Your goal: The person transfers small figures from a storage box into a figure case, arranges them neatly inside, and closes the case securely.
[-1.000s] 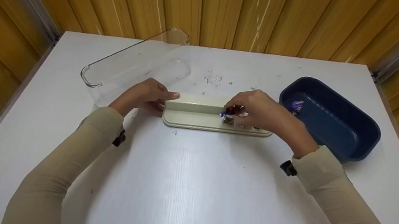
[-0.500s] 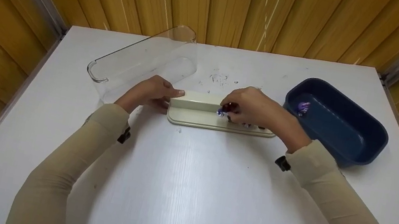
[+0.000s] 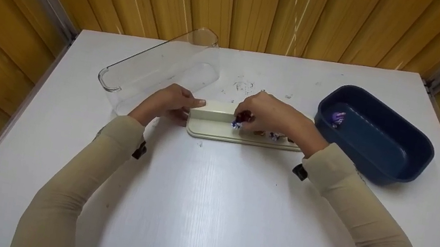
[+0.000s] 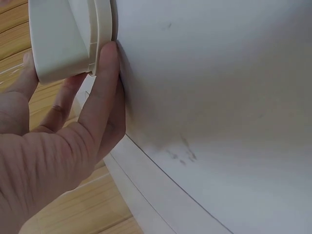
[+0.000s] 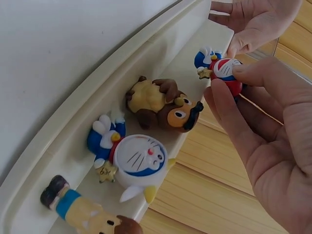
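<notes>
A cream stepped display stand [image 3: 208, 129] lies crosswise on the table. My left hand [image 3: 168, 100] grips its left end, thumb on the upper step and fingers around the end, as the left wrist view [image 4: 63, 141] confirms. Between thumb and fingers, my right hand [image 3: 273, 112] pinches a small blue-and-red cat figurine [image 5: 226, 72] over the lower step; its base contact is unclear. To the right of it on that step lie a brown animal figurine [image 5: 158, 102], a blue-and-white cat figurine [image 5: 136, 156] and a boy figurine [image 5: 87, 209], partly cut off by the frame.
A dark blue basin [image 3: 383, 110] stands at the right, with a purple figurine [image 3: 338, 118] inside. Behind my left hand is a clear plastic bin [image 3: 158, 64]. Small dark marks [image 3: 244, 86] dot the white table [image 3: 197, 204]; wood-panel walls [image 3: 252, 8] enclose its back and sides.
My right hand has shifted left along the stand with the cat figurine, uncovering more of the figurines to its right. The left hand keeps its hold on the end.
</notes>
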Tool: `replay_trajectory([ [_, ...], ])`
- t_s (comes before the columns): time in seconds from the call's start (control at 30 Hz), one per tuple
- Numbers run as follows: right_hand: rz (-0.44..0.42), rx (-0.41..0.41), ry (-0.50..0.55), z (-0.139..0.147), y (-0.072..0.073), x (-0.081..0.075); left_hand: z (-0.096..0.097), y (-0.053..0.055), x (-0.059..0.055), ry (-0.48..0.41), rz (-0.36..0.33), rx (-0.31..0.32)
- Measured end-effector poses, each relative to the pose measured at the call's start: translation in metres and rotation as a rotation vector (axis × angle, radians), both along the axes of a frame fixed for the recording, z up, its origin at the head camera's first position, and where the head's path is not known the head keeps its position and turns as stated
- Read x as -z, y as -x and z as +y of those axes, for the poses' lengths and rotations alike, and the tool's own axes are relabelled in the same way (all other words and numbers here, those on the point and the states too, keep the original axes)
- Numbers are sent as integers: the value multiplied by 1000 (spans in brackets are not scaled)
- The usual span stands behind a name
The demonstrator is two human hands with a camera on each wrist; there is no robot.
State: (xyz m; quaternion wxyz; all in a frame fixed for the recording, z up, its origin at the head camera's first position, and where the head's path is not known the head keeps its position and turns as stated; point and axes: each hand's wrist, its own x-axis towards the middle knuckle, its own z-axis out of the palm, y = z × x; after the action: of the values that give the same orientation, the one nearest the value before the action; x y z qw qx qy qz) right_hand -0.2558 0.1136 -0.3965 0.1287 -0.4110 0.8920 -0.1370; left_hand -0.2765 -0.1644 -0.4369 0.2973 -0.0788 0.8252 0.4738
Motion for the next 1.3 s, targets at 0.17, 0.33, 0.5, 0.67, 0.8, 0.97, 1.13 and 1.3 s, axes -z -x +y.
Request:
replay_trajectory([
  [0.17, -25, -11, -16, -6, 0, 1, -1, 1, 2, 31, -8, 1],
  [0.33, -13, -17, -37, -13, 0, 3, -4, -1, 3, 20, 2, 9],
  [0.5, -16, -9, -101, -22, -3, 6, -5, -2, 4, 19, 1, 9],
  [0.67, 6, 2, -176, -28, -8, 7, -5, -3, 5, 14, 7, 8],
  [0.8, 13, 18, -223, -29, -12, 8, -4, -3, 6, 0, 13, 10],
  [0.97, 28, 28, -255, -31, -15, 8, -4, -2, 6, 21, 15, 18],
  [1.13, 64, 50, -300, -33, -19, 5, -2, -1, 5, 30, 6, 24],
  [1.3, 166, 69, -312, -31, -25, 4, -2, 1, 4, 9, 24, 30],
])
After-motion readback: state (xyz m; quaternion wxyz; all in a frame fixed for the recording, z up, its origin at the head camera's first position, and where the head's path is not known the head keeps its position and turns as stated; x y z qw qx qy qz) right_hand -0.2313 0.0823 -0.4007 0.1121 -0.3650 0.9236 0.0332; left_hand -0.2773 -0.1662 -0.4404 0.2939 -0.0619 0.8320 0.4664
